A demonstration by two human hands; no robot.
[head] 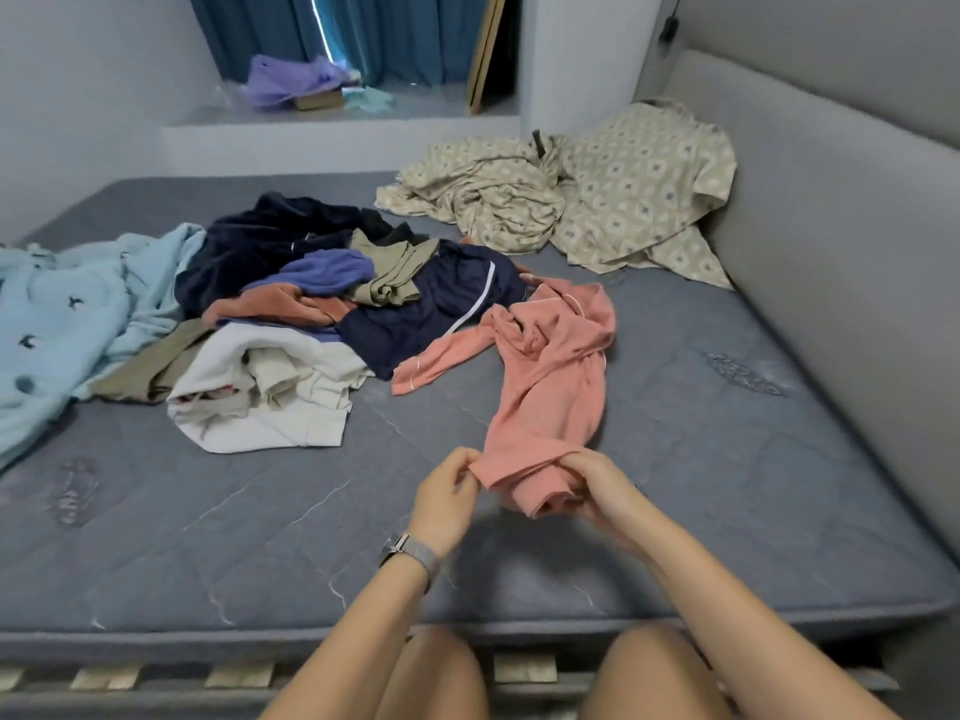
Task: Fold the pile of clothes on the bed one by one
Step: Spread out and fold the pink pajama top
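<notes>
We are pinching the pink garment's (pixel 545 366) near hem with both hands, left hand (pixel 445 493) and right hand (pixel 597 485), over the bed (pixel 675 511).

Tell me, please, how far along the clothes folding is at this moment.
Barely begun: no folded garment shows anywhere on the mattress. In hand is the pink top, pulled clear of the pile, its near hem pinched by the left hand and gripped by the right hand. Left: the whole pile of clothes, still jumbled.
</notes>
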